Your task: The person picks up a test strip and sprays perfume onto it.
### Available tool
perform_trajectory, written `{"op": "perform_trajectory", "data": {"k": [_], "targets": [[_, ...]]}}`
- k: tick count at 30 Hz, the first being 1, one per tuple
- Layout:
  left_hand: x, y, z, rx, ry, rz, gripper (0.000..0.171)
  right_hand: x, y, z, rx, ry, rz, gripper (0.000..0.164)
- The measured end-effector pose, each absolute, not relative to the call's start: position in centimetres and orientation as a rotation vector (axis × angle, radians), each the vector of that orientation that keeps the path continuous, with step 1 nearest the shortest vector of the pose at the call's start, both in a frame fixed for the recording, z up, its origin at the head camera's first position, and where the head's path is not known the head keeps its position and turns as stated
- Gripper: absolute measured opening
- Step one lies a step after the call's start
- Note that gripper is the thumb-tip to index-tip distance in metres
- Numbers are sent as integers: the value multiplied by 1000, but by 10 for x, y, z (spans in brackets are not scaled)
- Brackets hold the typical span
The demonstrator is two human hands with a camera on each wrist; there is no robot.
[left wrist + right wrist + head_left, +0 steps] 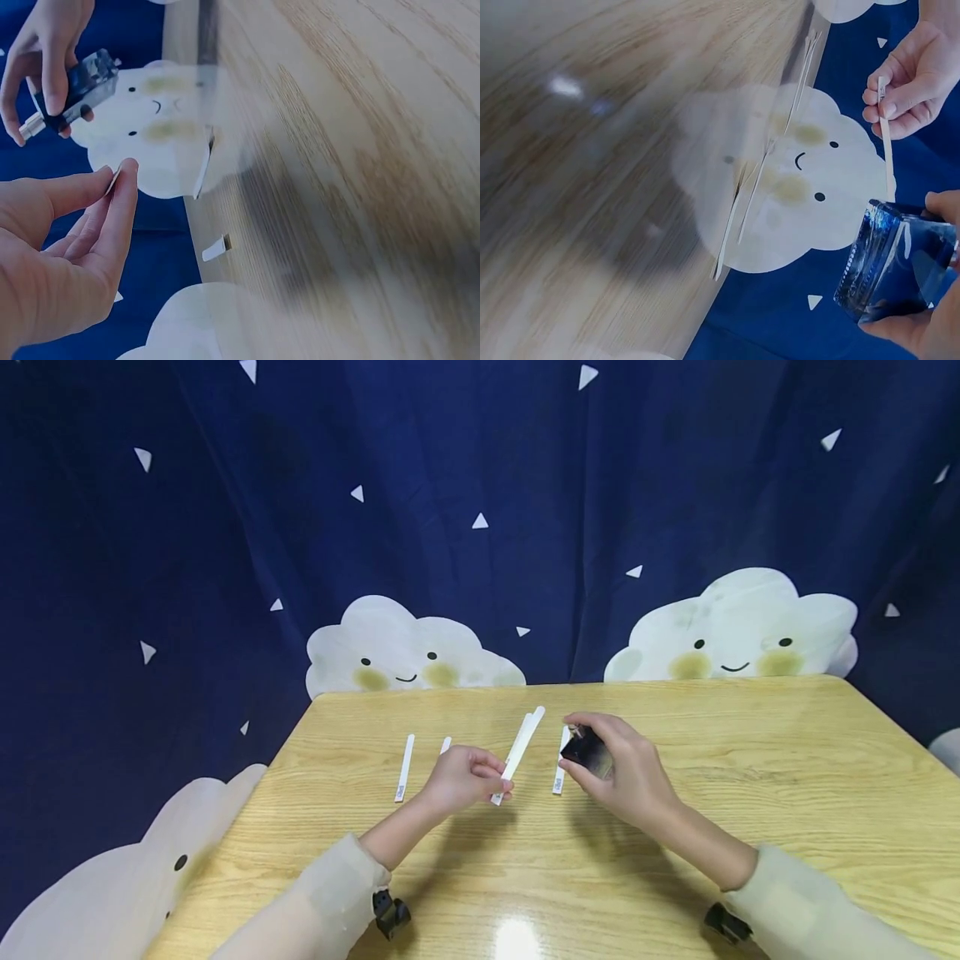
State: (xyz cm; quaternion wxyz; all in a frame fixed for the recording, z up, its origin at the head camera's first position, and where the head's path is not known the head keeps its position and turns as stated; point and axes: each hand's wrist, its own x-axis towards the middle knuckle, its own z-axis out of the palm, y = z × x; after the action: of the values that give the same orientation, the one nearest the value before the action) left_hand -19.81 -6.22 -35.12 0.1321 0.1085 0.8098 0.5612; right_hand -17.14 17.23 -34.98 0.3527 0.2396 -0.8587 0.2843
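My left hand (468, 781) pinches a white paper test strip (522, 739) near its lower end, between thumb and fingers. The strip slants up to the right above the table, and a second rounded tip shows beside its top. In my right hand (637, 768) is a dark blue glass perfume bottle (588, 752), gripped by thumb and fingers and tilted, its silver spray nozzle (31, 126) pointing toward the strip side. Behind the bottle another strip (559, 772) lies on the table. Left of my left hand lies one more strip (405, 767); a further strip (446, 745) is partly hidden by that hand.
The light wooden table (787, 793) reaches back to a dark blue curtain (465, 435) with white triangles and smiling clouds. Black wrist cameras (390, 914) hang below both sleeves. A bright light reflection lies near the front edge.
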Motion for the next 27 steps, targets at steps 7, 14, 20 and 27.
{"op": "perform_trajectory", "data": {"k": [7, 14, 20, 27], "targets": [[-195, -61, -347, 337, 2346, 1634, 15, -171, 170, -349, 570, -2212, 753, 48], [-193, -61, -346, 325, 2346, 1637, 13, -170, 170, -348, 551, -2217, 767, 51], [-192, -63, -346, 302, 2334, 1662, 14, -169, 170, -349, 576, -2231, 757, 51], [-190, -65, -346, 280, 2328, 1673, 16, -168, 170, -349, 588, -2226, 745, 49]]}}
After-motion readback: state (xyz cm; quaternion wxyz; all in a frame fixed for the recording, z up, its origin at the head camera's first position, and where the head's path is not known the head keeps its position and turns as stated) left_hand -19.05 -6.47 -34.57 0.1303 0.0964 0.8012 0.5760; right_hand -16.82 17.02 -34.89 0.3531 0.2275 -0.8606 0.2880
